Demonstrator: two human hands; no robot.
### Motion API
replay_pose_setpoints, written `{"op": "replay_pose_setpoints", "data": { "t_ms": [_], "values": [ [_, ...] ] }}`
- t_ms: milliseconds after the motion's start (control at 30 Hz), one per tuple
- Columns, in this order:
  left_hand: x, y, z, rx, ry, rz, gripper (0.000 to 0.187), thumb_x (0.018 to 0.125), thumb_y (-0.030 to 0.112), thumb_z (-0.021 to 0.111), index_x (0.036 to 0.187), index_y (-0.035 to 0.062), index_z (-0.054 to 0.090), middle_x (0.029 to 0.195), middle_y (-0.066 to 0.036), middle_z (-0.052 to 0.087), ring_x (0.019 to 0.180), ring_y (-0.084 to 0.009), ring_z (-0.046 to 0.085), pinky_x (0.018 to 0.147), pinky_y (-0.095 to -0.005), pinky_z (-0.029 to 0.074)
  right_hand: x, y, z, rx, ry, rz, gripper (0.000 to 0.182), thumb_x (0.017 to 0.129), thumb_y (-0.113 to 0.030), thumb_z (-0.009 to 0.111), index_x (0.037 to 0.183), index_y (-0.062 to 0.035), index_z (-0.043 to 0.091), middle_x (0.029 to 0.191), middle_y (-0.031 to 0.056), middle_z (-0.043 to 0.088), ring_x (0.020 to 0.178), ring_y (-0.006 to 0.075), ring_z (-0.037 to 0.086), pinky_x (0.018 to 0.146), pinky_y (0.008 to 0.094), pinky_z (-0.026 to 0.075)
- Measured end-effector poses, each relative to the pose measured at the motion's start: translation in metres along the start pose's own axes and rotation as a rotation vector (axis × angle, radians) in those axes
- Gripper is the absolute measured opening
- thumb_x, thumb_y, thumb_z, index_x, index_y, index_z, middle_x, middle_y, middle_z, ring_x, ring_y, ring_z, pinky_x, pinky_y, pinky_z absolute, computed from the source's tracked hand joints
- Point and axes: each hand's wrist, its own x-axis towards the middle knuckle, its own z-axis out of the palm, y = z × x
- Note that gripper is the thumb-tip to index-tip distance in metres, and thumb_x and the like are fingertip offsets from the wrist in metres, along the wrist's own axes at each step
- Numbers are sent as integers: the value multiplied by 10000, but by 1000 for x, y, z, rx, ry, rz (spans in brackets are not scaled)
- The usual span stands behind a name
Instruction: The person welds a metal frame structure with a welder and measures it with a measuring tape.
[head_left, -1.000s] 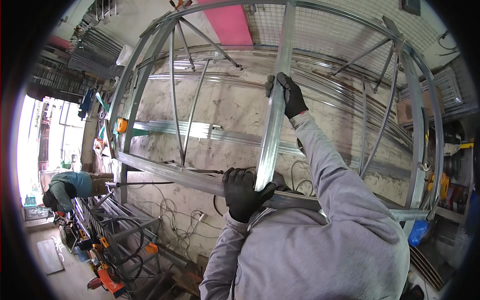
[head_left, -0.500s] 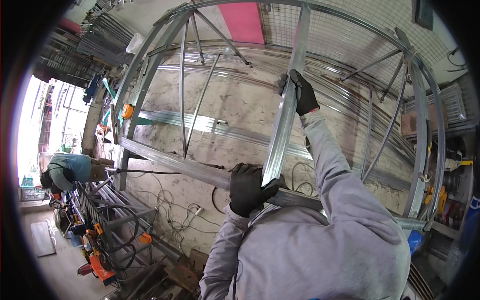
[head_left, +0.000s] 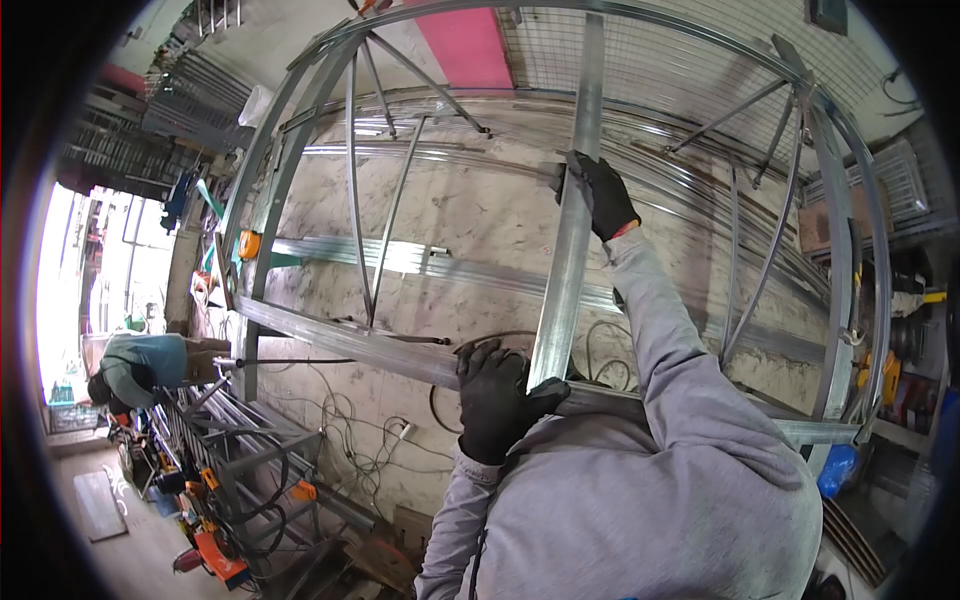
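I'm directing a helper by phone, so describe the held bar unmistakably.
Find the large metal frame ahead. A broad, shiny bar runs up its middle from the near rail. Unlike the thin struts, it has the dark-gloved left hand at its lower end and the right hand further up.

Gloved hands [head_left: 502,400] on metal bar [head_left: 568,270]
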Motion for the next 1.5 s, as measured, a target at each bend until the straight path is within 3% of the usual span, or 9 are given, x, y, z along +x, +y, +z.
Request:
{"op": "replay_pose_setpoints", "data": {
  "t_ms": [100,233,400,900,967,1500],
  "values": [
    [4,-12,-1,62,2,51,528,637,428,904,938,39,710,959,-132,725,1028,-361,670,1049,-497,444,11,0,6,-7,8,-54,299,975,-311,680,1121,-54,633,972,108,707,800,245,719,735,396,601],
    [0,-31,8,48,-37,173,478,709,399,882,1001,52,729,959,-115,728,1001,-329,678,986,-462,470,29,1,8,15,-65,-54,237,998,-301,658,1062,-86,580,954,105,679,805,249,702,713,416,579],
    [2,-27,7,41,-112,75,414,721,366,874,948,58,714,890,-108,697,909,-328,657,914,-448,481,34,5,9,1,-81,-38,241,1002,-294,644,1091,-80,579,969,109,676,798,250,698,711,417,578],
    [2,-31,5,-56,-78,107,394,713,338,887,915,54,704,886,-112,701,922,-332,676,922,-446,485,26,2,12,45,-6,-47,284,980,-271,677,1132,-50,583,894,95,691,727,219,698,670,367,580],
    [4,-26,3,-48,-80,98,389,714,335,886,910,53,704,884,-111,700,914,-331,676,919,-448,484,32,7,7,-22,-26,-67,269,1003,-304,642,1118,-67,589,966,111,688,810,257,707,707,412,581],
    [5,-27,5,7,-106,94,416,709,346,881,953,51,717,878,-136,704,880,-332,681,901,-447,492,55,28,-15,3,-54,-75,272,1020,-306,627,1113,-51,614,975,119,690,833,268,710,741,432,591]
  ]
}}
